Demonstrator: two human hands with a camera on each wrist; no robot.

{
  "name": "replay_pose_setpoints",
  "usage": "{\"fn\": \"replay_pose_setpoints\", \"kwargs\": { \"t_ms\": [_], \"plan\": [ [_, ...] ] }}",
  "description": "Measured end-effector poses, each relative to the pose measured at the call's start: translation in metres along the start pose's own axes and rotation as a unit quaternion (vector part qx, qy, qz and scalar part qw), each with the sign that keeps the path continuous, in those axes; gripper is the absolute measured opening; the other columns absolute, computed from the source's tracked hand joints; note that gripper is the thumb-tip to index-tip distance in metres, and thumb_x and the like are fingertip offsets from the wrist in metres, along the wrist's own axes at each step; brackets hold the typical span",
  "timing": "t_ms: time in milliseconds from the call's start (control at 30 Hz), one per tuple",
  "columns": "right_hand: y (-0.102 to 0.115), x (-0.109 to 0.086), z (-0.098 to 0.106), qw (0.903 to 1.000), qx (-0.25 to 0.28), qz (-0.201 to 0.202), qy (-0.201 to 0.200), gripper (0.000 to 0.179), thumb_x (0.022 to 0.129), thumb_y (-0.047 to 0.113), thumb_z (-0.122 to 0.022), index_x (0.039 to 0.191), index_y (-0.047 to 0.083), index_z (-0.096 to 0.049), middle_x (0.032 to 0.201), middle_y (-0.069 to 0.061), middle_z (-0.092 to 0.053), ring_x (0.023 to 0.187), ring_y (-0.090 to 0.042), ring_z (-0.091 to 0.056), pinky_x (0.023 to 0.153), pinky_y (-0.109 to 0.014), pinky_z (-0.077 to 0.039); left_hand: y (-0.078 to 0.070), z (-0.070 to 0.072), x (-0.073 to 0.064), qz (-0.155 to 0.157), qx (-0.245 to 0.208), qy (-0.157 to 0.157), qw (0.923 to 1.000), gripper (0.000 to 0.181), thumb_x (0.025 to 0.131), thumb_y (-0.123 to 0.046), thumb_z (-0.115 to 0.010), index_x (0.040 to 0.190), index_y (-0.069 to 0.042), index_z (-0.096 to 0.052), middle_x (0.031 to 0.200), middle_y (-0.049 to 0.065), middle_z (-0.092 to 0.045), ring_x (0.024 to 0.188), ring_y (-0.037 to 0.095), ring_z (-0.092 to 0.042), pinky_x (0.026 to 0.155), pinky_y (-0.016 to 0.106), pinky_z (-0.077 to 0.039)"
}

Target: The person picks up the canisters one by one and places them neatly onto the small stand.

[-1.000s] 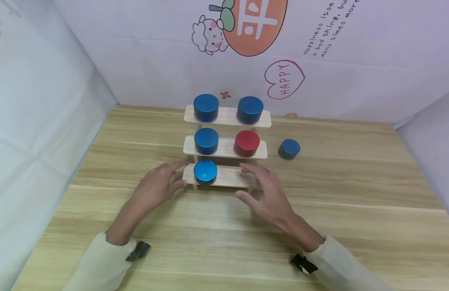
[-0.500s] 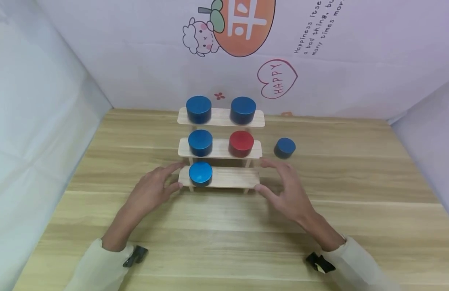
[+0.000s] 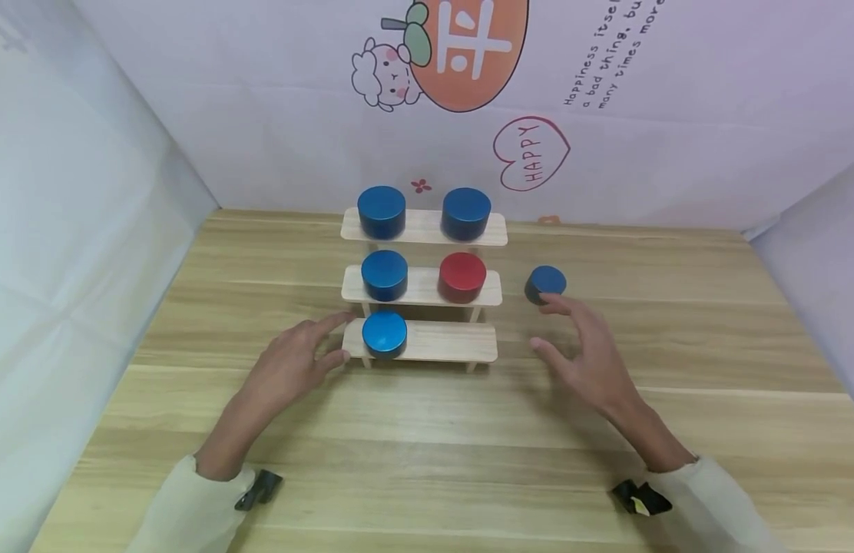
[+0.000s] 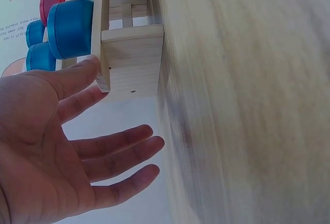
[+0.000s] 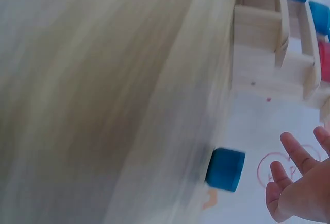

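Observation:
A small three-tier wooden stand (image 3: 451,342) faces me. Thumb and index finger of my left hand (image 3: 285,365) pinch the left end of its lowest board; in the left wrist view that hand's (image 4: 46,141) other fingers are spread free. A shiny blue cylinder (image 3: 385,332) occupies the left of this board. To the right of the stand, a loose blue cylinder (image 3: 547,278) rests on the table. My right hand (image 3: 596,361) is open, its index fingertip overlapping that cylinder's front edge in the head view. The right wrist view shows the hand (image 5: 304,193) apart from the cylinder (image 5: 225,170), holding nothing.
On the middle tier are a blue cylinder (image 3: 384,275) and a red cylinder (image 3: 462,276). Two more, a left blue one (image 3: 382,211) and a right blue one (image 3: 466,213), top the stand. A printed white cloth (image 3: 261,115) hangs behind the wooden table (image 3: 413,461).
My right hand has left the right end of the lowest board and moved right to the loose blue cylinder. The left hand stays at the stand's left end.

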State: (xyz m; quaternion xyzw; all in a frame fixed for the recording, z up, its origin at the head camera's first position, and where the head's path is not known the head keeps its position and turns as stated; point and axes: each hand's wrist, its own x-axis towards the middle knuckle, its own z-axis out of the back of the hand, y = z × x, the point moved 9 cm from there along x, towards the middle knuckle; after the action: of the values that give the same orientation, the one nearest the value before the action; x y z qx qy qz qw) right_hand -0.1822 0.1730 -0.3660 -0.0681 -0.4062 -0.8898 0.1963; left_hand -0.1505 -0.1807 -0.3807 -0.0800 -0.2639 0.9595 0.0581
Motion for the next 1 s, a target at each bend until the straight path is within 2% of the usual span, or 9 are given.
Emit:
{"fn": "replay_pose_setpoints", "kwargs": {
  "t_ms": [167,500,667,1000],
  "plan": [
    [-0.015,0.004,0.004,0.9996,0.003,-0.027,0.011,0.058,0.094,0.019,-0.071,0.146,0.009,-0.048,0.132,-0.017,-0.058,0.135,-0.042,-0.038,0.106,-0.068,-0.024,0.0,0.0,-0.001,0.002,0.0,0.0,1.0,0.059,0.093,-0.016,-0.073,0.147,-0.012,-0.051,0.14,0.019,-0.056,0.126,0.044,-0.052,0.096,0.062,-0.045],
    [-0.035,0.017,0.011,0.9993,0.006,-0.037,0.005,0.061,0.094,0.022,-0.072,0.146,0.006,-0.046,0.129,-0.025,-0.059,0.132,-0.045,-0.042,0.106,-0.069,-0.024,0.001,-0.002,-0.001,0.001,0.001,-0.001,1.0,0.059,0.094,-0.015,-0.072,0.148,-0.011,-0.05,0.14,0.02,-0.055,0.127,0.044,-0.051,0.097,0.062,-0.044],
    [-0.049,0.019,0.017,0.9978,0.014,-0.063,0.01,0.064,0.094,0.026,-0.071,0.149,0.008,-0.043,0.133,-0.027,-0.056,0.132,-0.047,-0.041,0.104,-0.073,-0.022,0.001,-0.001,-0.001,0.003,0.005,-0.003,1.0,0.059,0.094,-0.016,-0.072,0.148,-0.011,-0.05,0.139,0.02,-0.056,0.126,0.044,-0.052,0.096,0.062,-0.045],
    [-0.072,0.024,0.027,0.9954,0.002,-0.091,0.029,0.066,0.097,0.03,-0.067,0.152,0.009,-0.038,0.14,-0.031,-0.049,0.134,-0.052,-0.036,0.1,-0.077,-0.024,0.002,-0.001,-0.002,0.004,0.005,-0.007,1.0,0.06,0.093,-0.015,-0.073,0.148,-0.011,-0.05,0.139,0.02,-0.057,0.125,0.044,-0.052,0.096,0.062,-0.045]
  ]
}}
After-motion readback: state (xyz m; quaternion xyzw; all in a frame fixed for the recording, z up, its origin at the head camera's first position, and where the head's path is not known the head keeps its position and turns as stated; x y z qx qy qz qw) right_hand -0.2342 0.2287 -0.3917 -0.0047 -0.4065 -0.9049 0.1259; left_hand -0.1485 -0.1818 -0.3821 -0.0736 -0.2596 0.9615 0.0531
